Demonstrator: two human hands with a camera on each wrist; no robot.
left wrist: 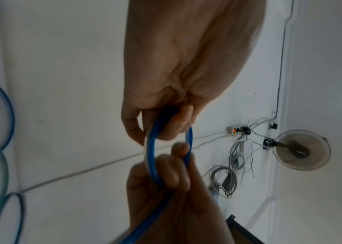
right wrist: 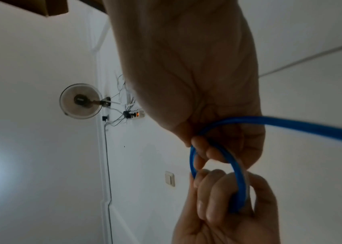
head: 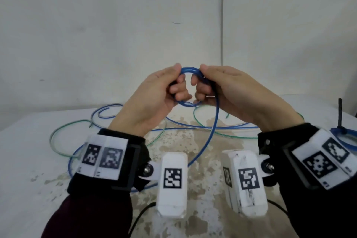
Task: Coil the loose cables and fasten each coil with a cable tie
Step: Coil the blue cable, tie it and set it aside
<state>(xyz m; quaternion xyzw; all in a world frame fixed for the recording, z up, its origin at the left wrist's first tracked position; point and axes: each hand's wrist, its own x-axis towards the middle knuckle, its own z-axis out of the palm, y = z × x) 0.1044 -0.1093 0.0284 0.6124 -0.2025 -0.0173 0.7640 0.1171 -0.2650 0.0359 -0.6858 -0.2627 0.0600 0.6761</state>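
Observation:
I hold a small coil of blue cable (head: 190, 69) up in the air above the table. My left hand (head: 176, 80) grips its left side and my right hand (head: 201, 83) grips its right side, thumbs on top and fingers curled through the loop. In the left wrist view the blue coil (left wrist: 150, 158) runs between my left hand (left wrist: 161, 125) and my right hand (left wrist: 172, 173). The right wrist view shows the blue coil (right wrist: 239, 183) in the same two-handed grip. The cable's loose tail (head: 213, 125) hangs from my right hand down to the table.
Loose green cable (head: 58, 131) and blue cable (head: 108, 109) sprawl over the white, stained table (head: 29, 150). A blue coil (head: 345, 137) fastened with a black cable tie (head: 340, 114) lies at the right edge. A wall stands close behind the table.

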